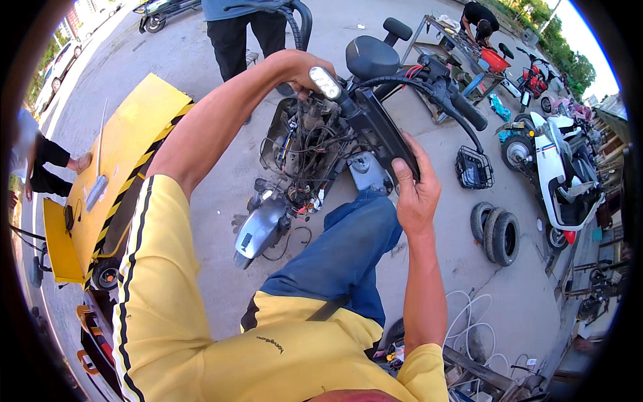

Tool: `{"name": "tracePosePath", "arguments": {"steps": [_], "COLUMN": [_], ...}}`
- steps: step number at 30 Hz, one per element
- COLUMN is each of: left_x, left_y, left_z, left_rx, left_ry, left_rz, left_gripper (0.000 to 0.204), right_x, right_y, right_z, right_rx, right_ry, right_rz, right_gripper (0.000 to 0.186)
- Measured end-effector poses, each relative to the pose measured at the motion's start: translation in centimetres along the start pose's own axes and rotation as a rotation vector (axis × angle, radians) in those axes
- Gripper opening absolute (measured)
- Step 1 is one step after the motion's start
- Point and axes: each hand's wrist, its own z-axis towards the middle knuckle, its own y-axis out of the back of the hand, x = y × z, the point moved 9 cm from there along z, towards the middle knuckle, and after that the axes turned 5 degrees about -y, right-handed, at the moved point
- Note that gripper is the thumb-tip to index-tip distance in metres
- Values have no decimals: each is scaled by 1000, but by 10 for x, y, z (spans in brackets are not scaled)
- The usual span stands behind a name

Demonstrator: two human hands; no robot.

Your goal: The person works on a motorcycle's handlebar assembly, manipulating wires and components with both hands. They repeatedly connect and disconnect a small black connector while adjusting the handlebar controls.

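Observation:
A partly stripped electric scooter (305, 144) stands before me, its frame and tangled wires bare. My right hand (416, 184) grips the lower end of a long black panel (378, 127), thumb on its face and fingers behind its edge. My left hand (305, 72) curls down beside the white headlight (325, 82) at the panel's upper end; what its fingers close on is hidden. Just beyond the panel are the black seat (372, 57) and handlebar grip (469, 110). A silver-grey fender (261, 228) sits low at the scooter's left, near loose connectors.
At left is a yellow cart (127, 147) with a broom (97, 184) on it, and a person beside it. Another person (244, 33) stands close ahead. Right are stacked tyres (504, 238), a black basket (474, 167) and a white scooter (559, 177); a workbench (455, 43) stands farther back.

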Motion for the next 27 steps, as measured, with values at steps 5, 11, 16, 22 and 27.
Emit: {"name": "tracePosePath", "arguments": {"steps": [5,11,16,22,27], "left_x": [9,-1,-4,1,-1], "left_y": [0,-3,-6,-4,-5], "left_z": [15,2,1,-1,3], "left_rx": [29,39,71,54,52], "left_ry": [4,-17,-10,27,-11], "left_rz": [-73,-143,-132,-110,-103], "left_gripper": [19,19,11,5,12], "right_x": [9,19,15,20,19], "right_y": [-4,-10,-6,-9,-6], "right_z": [25,44,52,54,56], "right_rx": [88,134,143,132,132], "right_ry": [-41,-4,-43,-29,-56], "right_rz": [-24,-36,-41,-60,-49], "right_gripper": [40,41,42,42,42]}}
